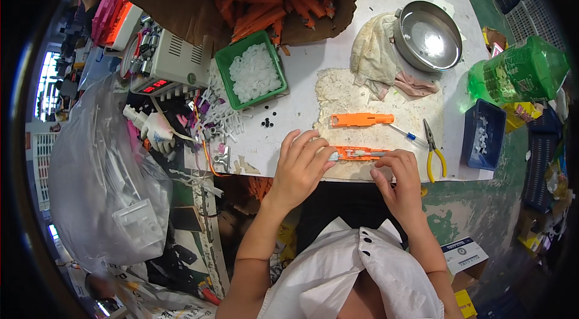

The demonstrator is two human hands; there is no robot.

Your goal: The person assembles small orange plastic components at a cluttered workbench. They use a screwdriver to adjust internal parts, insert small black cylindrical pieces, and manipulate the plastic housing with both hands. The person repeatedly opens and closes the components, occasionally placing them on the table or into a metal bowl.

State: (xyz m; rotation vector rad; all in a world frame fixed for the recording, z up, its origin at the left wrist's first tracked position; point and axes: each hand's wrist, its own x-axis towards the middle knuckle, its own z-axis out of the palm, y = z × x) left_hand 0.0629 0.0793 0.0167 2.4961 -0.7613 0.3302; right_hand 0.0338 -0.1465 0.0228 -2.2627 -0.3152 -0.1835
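An orange plastic casing half with small white and grey parts inside lies at the table's front edge. My left hand is closed over its left end, thumb and forefinger pinched by a small pale piece. At the right end, the fingertips of my right hand touch the casing beside a grey rod, its thumb held apart below. Just beyond lies a second orange casing half. A thin tool with a blue collar and yellow-handled pliers lie to the right.
Small black rings lie near a green tray of translucent parts. An open carton of orange pieces stands behind. Farther right are a rag, a round metal pan, a blue bin and a green bottle. A power supply stands left.
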